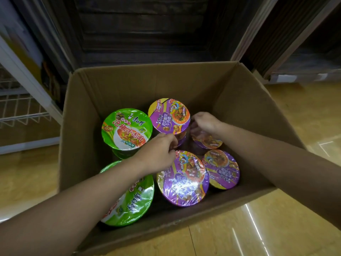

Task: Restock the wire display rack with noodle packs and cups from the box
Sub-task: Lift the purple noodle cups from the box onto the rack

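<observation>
As left hand (158, 152) and right hand (205, 122) fingers grip it, the purple cup (169, 116) reads 老坛酸菜牛肉面.

An open brown cardboard box (129, 85) sits on the glossy wooden floor (276, 228), beside a white wire rack (20, 111) at the left. Inside are green-lidded noodle cups (127, 128) and purple ones. The left grip (158, 152) and the right grip (204, 122) curl their fingers against opposite sides of the farthest purple-lidded round noodle cup (168, 116).
</observation>
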A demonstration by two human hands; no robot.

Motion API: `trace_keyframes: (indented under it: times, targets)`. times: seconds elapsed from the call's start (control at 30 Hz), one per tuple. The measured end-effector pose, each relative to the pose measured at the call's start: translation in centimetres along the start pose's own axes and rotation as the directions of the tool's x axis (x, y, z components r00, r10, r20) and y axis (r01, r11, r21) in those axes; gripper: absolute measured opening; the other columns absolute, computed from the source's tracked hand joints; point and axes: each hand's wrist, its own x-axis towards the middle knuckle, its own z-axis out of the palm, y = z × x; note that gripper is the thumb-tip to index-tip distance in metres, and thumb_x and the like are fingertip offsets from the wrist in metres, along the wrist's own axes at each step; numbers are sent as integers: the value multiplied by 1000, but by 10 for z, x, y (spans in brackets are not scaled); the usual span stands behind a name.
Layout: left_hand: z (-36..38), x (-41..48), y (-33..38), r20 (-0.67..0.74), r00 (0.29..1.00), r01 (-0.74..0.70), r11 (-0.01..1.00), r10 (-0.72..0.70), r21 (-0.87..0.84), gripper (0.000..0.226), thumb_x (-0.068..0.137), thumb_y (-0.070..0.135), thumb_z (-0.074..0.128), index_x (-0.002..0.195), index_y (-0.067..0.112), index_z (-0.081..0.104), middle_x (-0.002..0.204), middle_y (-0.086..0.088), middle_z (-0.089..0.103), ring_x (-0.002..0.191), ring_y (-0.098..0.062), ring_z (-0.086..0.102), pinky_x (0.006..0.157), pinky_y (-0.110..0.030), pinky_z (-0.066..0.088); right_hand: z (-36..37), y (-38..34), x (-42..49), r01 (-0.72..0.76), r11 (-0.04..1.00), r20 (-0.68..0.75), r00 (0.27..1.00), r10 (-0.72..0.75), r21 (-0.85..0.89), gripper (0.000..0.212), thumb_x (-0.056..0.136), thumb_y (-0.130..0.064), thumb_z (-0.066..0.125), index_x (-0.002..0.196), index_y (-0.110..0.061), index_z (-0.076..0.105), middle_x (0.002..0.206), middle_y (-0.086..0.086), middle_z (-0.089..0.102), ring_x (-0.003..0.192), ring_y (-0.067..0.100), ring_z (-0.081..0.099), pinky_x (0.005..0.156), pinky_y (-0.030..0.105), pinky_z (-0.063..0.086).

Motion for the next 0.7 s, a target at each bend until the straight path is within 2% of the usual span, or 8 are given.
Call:
trace_keyframes:
  times: [0.13, 0.27, 0.33, 0.4, 0.47, 0.5, 0.57, 0.7]
  targets:
    - [-11, 4, 3, -171, 985, -7, 998, -5, -69, 22, 93, 9, 50, 114, 12, 56, 115, -5, 53, 104, -21, 55, 84, -27, 41, 15, -13, -2, -92, 981, 30, 996, 88, 168, 26, 100, -31, 50, 116, -12, 56, 120, 13, 64, 90, 23, 66, 67, 39, 61]
    - [-17, 6, 0, -217, 976, 12, 995, -34, -102, 29, 95, 10, 48, 123, 14, 55, 124, -4, 52, 109, -17, 52, 83, -22, 39, 13, -9, 7, -116, 948, 84, 992, 95, 296, 53, 98, -59, 35, 129, -18, 48, 120, 11, 61, 91, 25, 64, 69, 45, 59]
    - [-18, 7, -3, -210, 976, 29, 994, -51, -106, 32, 96, 12, 48, 127, 16, 53, 125, -3, 50, 104, -16, 53, 79, -22, 37, 4, -6, 10, -62, 983, 111, 993, 43, 172, 59, 94, -64, 39, 128, -18, 51, 119, 7, 61, 96, 26, 65, 72, 44, 59]
    - [-16, 7, -5, -194, 979, 37, 994, -56, -102, 34, 96, 12, 49, 130, 16, 52, 126, -2, 49, 109, -18, 54, 82, -23, 39, -7, 1, 11, 35, 988, 48, 998, -28, -149, 56, 98, -60, 35, 123, -15, 57, 114, 9, 64, 97, 25, 65, 80, 38, 53]
    - [-14, 6, -5, -173, 984, 26, 996, -41, -90, 36, 95, 13, 50, 131, 16, 52, 128, -2, 50, 112, -18, 54, 85, -24, 42, -19, 17, 18, 67, 807, -54, 991, -121, -587, 48, 102, -47, 38, 120, -9, 61, 118, 13, 65, 103, 26, 62, 81, 33, 46]
    - [-11, 6, -3, -155, 988, 9, 996, -22, -83, 35, 95, 12, 50, 130, 16, 52, 128, -2, 50, 112, -18, 54, 86, -25, 42, -23, 25, 19, 42, 700, -47, 993, -108, -713, 42, 102, -41, 43, 122, -8, 61, 122, 13, 64, 106, 26, 61, 82, 33, 47]
    - [-7, 4, 0, -116, 993, -29, 996, 19, -85, 35, 95, 12, 51, 130, 16, 52, 128, -1, 50, 109, -15, 53, 87, -24, 42, -24, 38, 17, 32, 562, 15, 999, -35, -826, 41, 101, -37, 47, 129, -9, 58, 129, 12, 60, 114, 26, 58, 91, 35, 49]
    - [0, 5, 5, -37, 996, -78, 996, 76, -51, 38, 97, 16, 50, 135, 17, 49, 136, -1, 48, 122, -16, 48, 99, -29, 43, -14, 43, 15, 47, 470, 16, 997, -70, -882, 46, 98, -36, 50, 135, -9, 51, 141, 15, 45, 125, 30, 50, 98, 36, 43]
